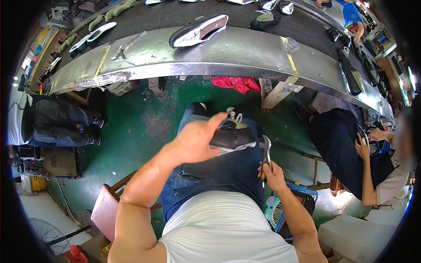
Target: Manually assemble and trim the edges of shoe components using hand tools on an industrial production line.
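Note:
My left hand [195, 141] grips a black leather shoe upper [232, 136] set on a last, held over my lap with the sole side turned up. The shoe's pale insole shows near its far end. My right hand [272, 174] is closed round the handles of metal lasting pincers [266, 150], whose jaws sit at the shoe's right edge. I sit in blue jeans and a white shirt.
A long metal-edged conveyor bench [210, 61] curves across the top, carrying a black-and-white shoe [198, 31] and several other shoes and soles. A seated person in dark trousers [342, 149] works at the right, another person sits at the left [57, 125]. A red cloth [237, 82] lies on the green floor.

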The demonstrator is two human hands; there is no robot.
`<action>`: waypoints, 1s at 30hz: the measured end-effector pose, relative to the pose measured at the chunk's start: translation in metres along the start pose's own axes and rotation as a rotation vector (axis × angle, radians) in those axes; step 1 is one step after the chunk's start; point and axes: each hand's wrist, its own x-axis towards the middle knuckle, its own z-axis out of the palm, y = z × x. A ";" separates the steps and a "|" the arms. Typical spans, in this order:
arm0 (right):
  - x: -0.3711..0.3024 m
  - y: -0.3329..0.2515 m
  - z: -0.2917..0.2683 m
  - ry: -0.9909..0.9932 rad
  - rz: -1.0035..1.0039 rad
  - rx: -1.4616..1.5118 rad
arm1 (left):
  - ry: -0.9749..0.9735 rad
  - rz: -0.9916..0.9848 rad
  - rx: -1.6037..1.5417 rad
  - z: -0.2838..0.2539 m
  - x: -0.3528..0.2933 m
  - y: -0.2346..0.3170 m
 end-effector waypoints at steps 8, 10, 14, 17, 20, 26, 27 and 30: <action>-0.013 -0.021 0.002 -0.156 0.012 -0.106 | -0.012 -0.491 -0.518 0.067 0.073 -0.038; -0.016 -0.038 0.003 -0.187 0.053 -0.120 | -0.014 -0.626 -0.914 0.124 0.058 -0.075; -0.018 -0.072 0.004 -0.303 -0.048 -0.440 | 0.263 -0.134 -0.027 0.153 -0.011 -0.054; -0.013 -0.073 0.004 -0.334 -0.237 -0.536 | 0.275 -0.177 -0.229 0.151 -0.025 -0.041; 0.000 -0.063 0.004 -0.304 -0.446 -0.667 | 0.211 -0.236 -0.156 0.144 -0.022 -0.028; 0.012 -0.131 0.005 -0.582 -0.051 -0.972 | 0.396 -0.239 -0.458 0.168 -0.035 -0.044; 0.015 -0.129 0.007 -0.550 -0.103 -0.984 | 0.278 -0.390 -0.762 0.186 -0.044 -0.065; 0.026 -0.108 0.021 -0.462 -0.169 -0.981 | 0.283 -0.455 -0.983 0.226 -0.045 -0.088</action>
